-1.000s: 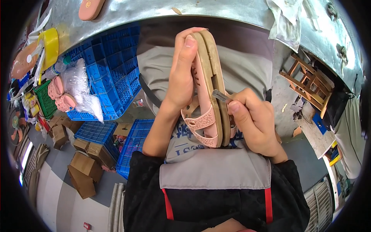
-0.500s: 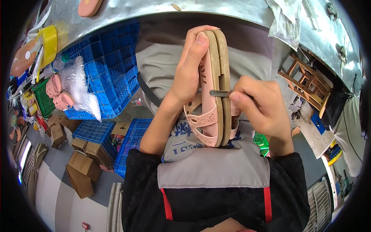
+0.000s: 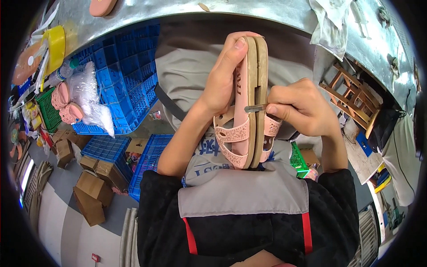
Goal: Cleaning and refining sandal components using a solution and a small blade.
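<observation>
A pair of pink sandals (image 3: pixel 241 120) stands on edge over my lap, held sole to sole with tan soles facing each other. Glittery perforated straps sit at the lower end. My left hand (image 3: pixel 222 78) is closed around the upper end, thumb on the sole rim. My right hand (image 3: pixel 304 109) pinches a small flat grey tool (image 3: pixel 253 108), whose kind I cannot make out. Its tip lies across the sole edges near mid-length, just below a notch-like gap between the soles.
A metal table (image 3: pixel 178 8) curves along the far side, with a pink sole piece (image 3: pixel 102 6) on it. Blue crates (image 3: pixel 106 84), a bag of clear plastic (image 3: pixel 89 95) and cardboard boxes (image 3: pixel 92 193) stand at left. A wooden stool (image 3: pixel 351 95) is at right.
The sandals and my left hand have shifted slightly right. My right hand has turned a little, and the tool tip still lies across the soles, at a slightly different angle.
</observation>
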Tool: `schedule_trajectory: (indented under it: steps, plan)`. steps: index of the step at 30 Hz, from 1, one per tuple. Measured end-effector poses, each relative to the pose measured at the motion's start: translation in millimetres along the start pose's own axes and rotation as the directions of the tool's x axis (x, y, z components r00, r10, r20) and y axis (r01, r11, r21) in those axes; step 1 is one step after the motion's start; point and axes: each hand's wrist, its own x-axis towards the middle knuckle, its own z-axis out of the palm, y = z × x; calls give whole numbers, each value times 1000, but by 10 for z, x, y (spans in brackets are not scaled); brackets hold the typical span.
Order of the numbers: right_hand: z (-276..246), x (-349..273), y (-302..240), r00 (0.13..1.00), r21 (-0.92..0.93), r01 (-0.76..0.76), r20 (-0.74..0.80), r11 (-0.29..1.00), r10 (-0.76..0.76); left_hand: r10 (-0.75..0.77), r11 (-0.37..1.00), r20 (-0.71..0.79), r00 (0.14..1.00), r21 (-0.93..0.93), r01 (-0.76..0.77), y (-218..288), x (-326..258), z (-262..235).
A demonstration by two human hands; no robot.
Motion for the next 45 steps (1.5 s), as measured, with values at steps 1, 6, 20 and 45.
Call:
schedule_trajectory:
  steps: [1, 6, 20, 45]
  plan:
    - [-5, -6, 9, 1000, 1, 1, 2, 1000, -1, -4, 1000, 3, 1000, 15, 3, -9, 8, 1]
    - [-18, -75, 71, 998, 105, 10, 53, 994, -15, -8, 998, 22, 1000, 56, 6, -33, 39, 23]
    - [-15, -40, 65, 999, -47, 22, -42, 999, -24, -24, 998, -37, 999, 50, 26, -60, 33, 0]
    - [222, -215, -475, 959, -470, -88, -278, 878, -53, 152, 950, -142, 978, 294, -105, 251, -141, -14]
